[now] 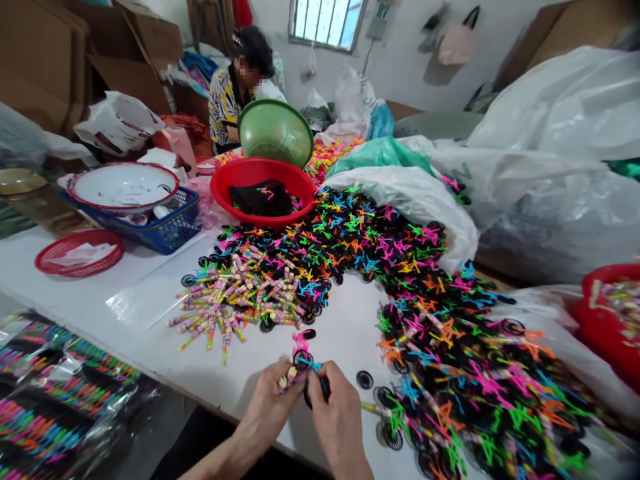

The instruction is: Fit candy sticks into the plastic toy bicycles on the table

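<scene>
Near the table's front edge, my left hand [270, 397] is closed on a few printed pencil-like sticks [291, 378] with pale yellow ends. Right beside it, my right hand [336, 403] pinches a small blue plastic toy bicycle [313, 364] with black wheels, and the two hands nearly meet. A pink toy bicycle [301, 341] lies just beyond my fingers; whether it touches them I cannot tell. Ahead to the left is a loose pile of printed sticks [240, 293]. A large heap of colourful toy bicycles [390, 247] curves round the back and right of the white tabletop [345, 313].
A red basin [223, 183] and a tilted green basin [275, 130] stand behind the heap, near a seated person [227, 100]. To the left are a blue basket [175, 223], an enamel basin [123, 183] and a red tray [107, 260]. White sacks [540, 113] crowd the right.
</scene>
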`<action>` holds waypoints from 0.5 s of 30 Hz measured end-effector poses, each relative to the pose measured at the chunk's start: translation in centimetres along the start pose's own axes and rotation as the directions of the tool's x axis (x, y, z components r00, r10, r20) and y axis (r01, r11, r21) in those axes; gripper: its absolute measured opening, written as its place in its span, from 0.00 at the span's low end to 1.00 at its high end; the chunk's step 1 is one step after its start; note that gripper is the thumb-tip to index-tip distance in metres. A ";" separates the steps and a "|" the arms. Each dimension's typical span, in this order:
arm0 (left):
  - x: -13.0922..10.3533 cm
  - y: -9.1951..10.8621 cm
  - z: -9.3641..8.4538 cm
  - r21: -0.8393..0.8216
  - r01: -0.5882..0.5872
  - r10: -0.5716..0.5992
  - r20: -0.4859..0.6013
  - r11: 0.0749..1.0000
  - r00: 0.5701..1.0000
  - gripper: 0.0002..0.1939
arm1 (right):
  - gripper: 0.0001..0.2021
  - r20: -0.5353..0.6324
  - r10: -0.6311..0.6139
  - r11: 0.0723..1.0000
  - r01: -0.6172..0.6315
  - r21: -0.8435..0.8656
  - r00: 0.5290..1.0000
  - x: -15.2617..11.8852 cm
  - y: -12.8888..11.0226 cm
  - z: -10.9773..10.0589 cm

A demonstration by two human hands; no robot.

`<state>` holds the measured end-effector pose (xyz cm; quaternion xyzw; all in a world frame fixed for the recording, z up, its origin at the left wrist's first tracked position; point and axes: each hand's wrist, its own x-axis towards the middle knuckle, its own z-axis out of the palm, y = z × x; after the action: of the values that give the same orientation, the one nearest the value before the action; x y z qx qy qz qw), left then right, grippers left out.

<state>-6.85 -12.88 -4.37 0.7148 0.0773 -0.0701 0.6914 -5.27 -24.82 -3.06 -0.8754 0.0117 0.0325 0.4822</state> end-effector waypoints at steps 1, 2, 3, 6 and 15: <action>0.3 0.4 0.2 -0.027 0.004 -0.004 0.000 1.000 1.000 0.16 | 0.14 0.013 -0.009 1.000 0.009 -0.002 1.000 0.3 -0.1 -0.2; 0.7 0.8 0.3 -0.049 0.013 -0.012 0.029 0.999 1.000 0.16 | 0.14 0.049 -0.020 1.000 0.019 0.007 0.999 0.6 -0.2 -1.2; 1.1 1.3 0.3 -0.071 0.034 -0.029 0.071 0.997 0.997 0.16 | 0.15 0.081 -0.028 1.000 0.028 0.001 0.996 1.1 -0.4 -3.0; 2.2 2.2 -0.3 -0.207 0.137 -0.102 0.168 0.969 0.980 0.21 | 0.16 -0.034 -0.050 0.970 0.040 -0.239 0.998 3.0 -1.2 -12.3; 1.3 1.2 2.7 -0.369 0.368 -0.254 0.323 0.853 0.912 0.24 | 0.20 -0.073 -0.512 0.720 0.382 -0.579 0.856 16.7 -6.7 -8.8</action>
<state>-5.36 -15.65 -3.57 0.5100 0.1140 -0.2575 0.8127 12.16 -28.50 6.14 -0.9492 -0.1561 -0.1842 0.2017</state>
